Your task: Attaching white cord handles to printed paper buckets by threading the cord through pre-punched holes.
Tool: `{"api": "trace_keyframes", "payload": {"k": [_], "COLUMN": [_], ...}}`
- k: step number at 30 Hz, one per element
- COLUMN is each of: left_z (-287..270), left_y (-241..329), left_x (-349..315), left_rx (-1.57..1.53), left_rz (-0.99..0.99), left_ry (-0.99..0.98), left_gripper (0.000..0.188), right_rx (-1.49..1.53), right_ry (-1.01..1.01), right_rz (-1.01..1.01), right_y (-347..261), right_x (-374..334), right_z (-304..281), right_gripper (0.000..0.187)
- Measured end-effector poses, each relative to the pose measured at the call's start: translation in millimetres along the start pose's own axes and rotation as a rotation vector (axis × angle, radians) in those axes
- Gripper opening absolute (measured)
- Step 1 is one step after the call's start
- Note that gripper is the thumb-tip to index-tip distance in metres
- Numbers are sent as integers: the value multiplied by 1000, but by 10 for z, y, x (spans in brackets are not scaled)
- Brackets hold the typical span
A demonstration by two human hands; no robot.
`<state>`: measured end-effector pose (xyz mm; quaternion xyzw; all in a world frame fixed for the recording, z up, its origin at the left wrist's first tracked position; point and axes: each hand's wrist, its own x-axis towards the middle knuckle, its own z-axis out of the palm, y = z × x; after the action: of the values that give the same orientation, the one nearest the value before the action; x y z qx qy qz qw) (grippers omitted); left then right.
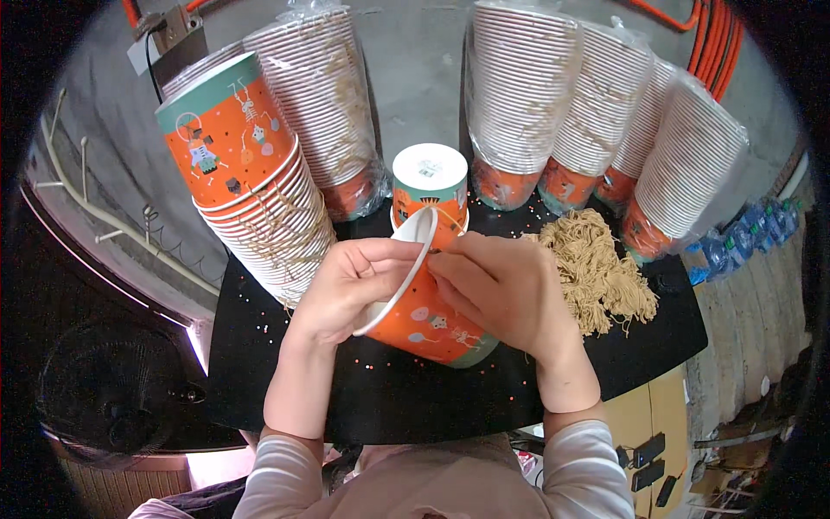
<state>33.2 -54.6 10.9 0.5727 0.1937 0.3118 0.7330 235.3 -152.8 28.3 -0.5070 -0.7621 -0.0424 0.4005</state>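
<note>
Holding an orange paper cup (432, 324) tilted on its side just above the black tabletop (346, 398), mouth toward the left. Left hand (354, 290): fingers curled round the white rim. Right hand (506, 290): fingers closed over the cup's wall near the rim, apparently pinching a string. Judgement: steady the rim so it keeps its shape. Cup interior hidden. Loose tan strings (596, 264) heaped to the right. An upturned cup (430, 186) stands behind. Bagged cup stacks (523, 95) behind; an unbagged stack (259, 186) leans left.
</note>
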Motion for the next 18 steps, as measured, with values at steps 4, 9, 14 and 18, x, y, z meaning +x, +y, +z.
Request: {"api": "trace_keyframes", "payload": {"k": [4, 9, 14, 18], "left_z": [-149, -12, -20, 33], "left_y": [-120, -28, -39, -12], "left_x": [48, 40, -27, -48], "left_rx": [-177, -119, 48, 153], "left_rz": [-44, -99, -36, 9], "left_ry": [-60, -14, -9, -29], "left_gripper": [27, 25, 18, 15], "right_rx": [-20, -25, 81, 57], "right_ry": [40, -18, -18, -90], "right_rz": [-39, -54, -15, -120], "right_y": [-43, -28, -20, 18], "right_x": [5, 42, -13, 33], "right_z": [6, -45, -22, -187], "right_gripper": [20, 22, 23, 21]}}
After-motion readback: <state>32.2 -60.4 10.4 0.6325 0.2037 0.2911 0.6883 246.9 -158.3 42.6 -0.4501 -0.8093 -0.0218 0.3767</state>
